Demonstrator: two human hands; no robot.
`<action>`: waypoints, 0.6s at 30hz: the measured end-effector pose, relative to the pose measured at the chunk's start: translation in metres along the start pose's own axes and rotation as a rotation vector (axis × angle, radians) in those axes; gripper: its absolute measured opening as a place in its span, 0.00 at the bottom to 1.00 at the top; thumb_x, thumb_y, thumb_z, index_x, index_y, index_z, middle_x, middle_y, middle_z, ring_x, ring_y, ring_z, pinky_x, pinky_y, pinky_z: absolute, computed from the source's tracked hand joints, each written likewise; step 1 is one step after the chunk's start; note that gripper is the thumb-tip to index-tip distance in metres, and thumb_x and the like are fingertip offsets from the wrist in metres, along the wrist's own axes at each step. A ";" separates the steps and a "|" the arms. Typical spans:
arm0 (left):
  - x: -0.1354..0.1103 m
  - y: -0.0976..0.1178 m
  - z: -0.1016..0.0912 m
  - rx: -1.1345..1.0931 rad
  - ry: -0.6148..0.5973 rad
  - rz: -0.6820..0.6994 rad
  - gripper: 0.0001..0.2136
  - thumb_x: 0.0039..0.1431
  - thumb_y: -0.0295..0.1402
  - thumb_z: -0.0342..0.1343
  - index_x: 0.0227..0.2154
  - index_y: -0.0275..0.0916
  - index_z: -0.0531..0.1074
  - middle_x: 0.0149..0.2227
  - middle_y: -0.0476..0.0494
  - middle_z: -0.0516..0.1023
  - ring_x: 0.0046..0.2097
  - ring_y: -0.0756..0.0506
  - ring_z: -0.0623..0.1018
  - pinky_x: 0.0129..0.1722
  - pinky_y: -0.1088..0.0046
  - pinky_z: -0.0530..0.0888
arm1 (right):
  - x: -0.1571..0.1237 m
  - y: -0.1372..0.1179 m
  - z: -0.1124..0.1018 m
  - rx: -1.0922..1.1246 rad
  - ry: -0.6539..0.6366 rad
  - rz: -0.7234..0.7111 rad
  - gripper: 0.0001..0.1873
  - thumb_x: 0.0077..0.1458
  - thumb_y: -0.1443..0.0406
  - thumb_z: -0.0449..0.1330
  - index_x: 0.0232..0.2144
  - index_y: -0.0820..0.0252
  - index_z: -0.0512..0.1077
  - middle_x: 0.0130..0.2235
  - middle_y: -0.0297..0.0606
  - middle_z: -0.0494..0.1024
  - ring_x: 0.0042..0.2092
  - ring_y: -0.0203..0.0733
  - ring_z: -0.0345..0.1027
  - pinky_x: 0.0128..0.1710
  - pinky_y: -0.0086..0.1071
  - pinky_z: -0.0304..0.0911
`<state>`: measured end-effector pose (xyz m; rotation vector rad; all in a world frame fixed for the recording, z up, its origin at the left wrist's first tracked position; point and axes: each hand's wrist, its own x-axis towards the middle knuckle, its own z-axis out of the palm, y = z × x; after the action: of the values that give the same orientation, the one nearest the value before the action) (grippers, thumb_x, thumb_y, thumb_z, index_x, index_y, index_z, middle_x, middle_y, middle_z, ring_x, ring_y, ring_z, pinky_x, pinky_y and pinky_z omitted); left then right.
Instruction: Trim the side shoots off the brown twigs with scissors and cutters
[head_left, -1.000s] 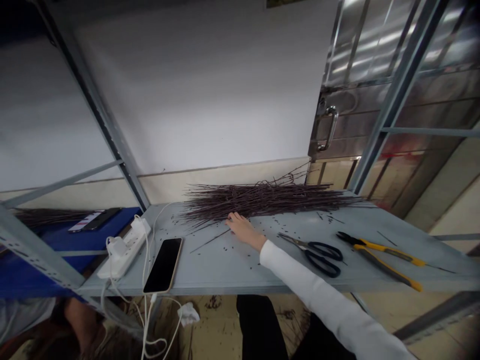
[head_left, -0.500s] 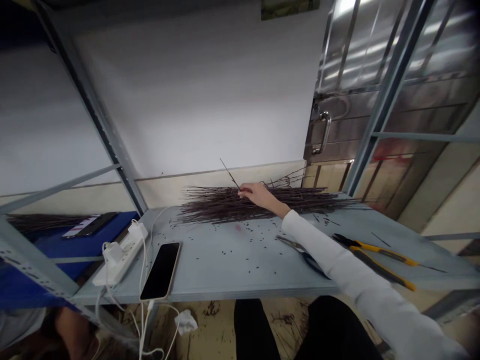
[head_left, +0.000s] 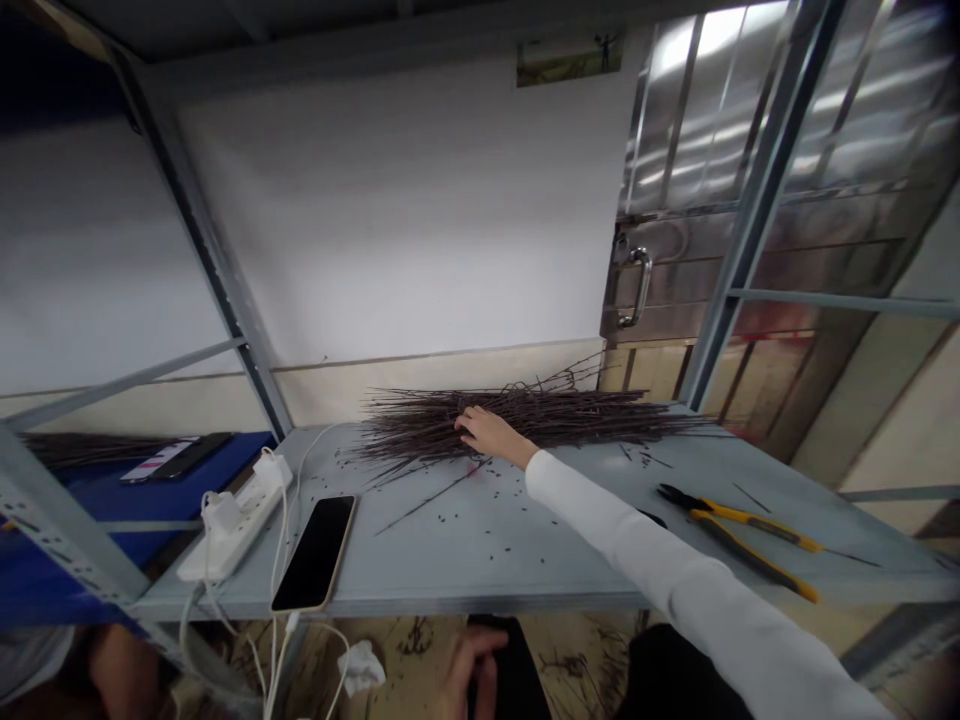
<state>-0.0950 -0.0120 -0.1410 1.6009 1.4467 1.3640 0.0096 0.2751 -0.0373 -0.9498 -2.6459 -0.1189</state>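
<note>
A pile of thin dark sticks point(head_left: 570, 415) lies along the back of the grey metal shelf point(head_left: 525, 560). My right hand point(head_left: 487, 435), in a white sleeve, rests on the left part of the pile with its fingers curled down into the sticks. One loose stick point(head_left: 424, 500) lies slanted on the shelf just left of that hand. My left hand point(head_left: 471, 672) is low at the frame's bottom edge, below the shelf front; it is blurred and I cannot make out its fingers.
Yellow-handled pliers point(head_left: 739, 545) lie at the right. A black phone point(head_left: 313, 553) and a white power strip point(head_left: 236, 515) with cables sit at the left. Small dark bits litter the shelf. Another person's arm point(head_left: 112, 665) shows at the lower left.
My right hand came down from holding a stick up over the pile and now rests lower left on it. A loose stick lies on the shelf. My left hand has appeared.
</note>
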 end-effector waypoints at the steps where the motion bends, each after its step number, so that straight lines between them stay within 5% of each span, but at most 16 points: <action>1: 0.008 0.005 0.004 0.007 0.005 0.034 0.11 0.65 0.37 0.49 0.43 0.42 0.73 0.47 0.39 0.75 0.48 0.43 0.75 0.47 0.61 0.73 | 0.001 -0.001 0.004 -0.019 0.002 -0.003 0.17 0.61 0.61 0.57 0.50 0.60 0.67 0.51 0.42 0.71 0.47 0.45 0.69 0.45 0.44 0.68; 4: 0.046 0.022 -0.003 0.128 0.170 0.188 0.13 0.64 0.35 0.46 0.47 0.42 0.72 0.49 0.37 0.74 0.54 0.41 0.72 0.54 0.60 0.68 | 0.000 -0.006 0.015 -0.057 0.005 -0.024 0.17 0.61 0.61 0.57 0.50 0.61 0.67 0.51 0.42 0.71 0.47 0.45 0.69 0.45 0.44 0.68; 10: 0.119 0.039 -0.051 0.300 0.306 0.257 0.14 0.62 0.32 0.46 0.48 0.39 0.69 0.50 0.36 0.73 0.53 0.40 0.72 0.55 0.56 0.68 | -0.024 -0.017 0.026 -0.054 0.025 -0.091 0.17 0.59 0.66 0.58 0.51 0.62 0.67 0.53 0.47 0.69 0.52 0.47 0.65 0.51 0.43 0.64; 14: 0.129 0.037 -0.068 0.341 0.390 0.287 0.14 0.62 0.33 0.45 0.47 0.39 0.69 0.50 0.36 0.74 0.54 0.40 0.72 0.55 0.57 0.67 | -0.037 -0.018 0.035 -0.034 -0.044 -0.163 0.12 0.58 0.67 0.60 0.45 0.61 0.72 0.49 0.45 0.72 0.51 0.47 0.66 0.50 0.42 0.65; 18: 0.122 0.042 -0.072 0.386 0.447 0.299 0.14 0.63 0.33 0.45 0.47 0.39 0.69 0.50 0.37 0.73 0.55 0.40 0.71 0.55 0.58 0.67 | -0.030 -0.008 0.034 -0.004 -0.050 -0.122 0.14 0.61 0.61 0.56 0.48 0.60 0.69 0.50 0.41 0.72 0.46 0.43 0.70 0.45 0.43 0.68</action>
<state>-0.1606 0.0780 -0.0443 1.8936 1.8787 1.7826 0.0175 0.2570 -0.0789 -0.8025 -2.7506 -0.1305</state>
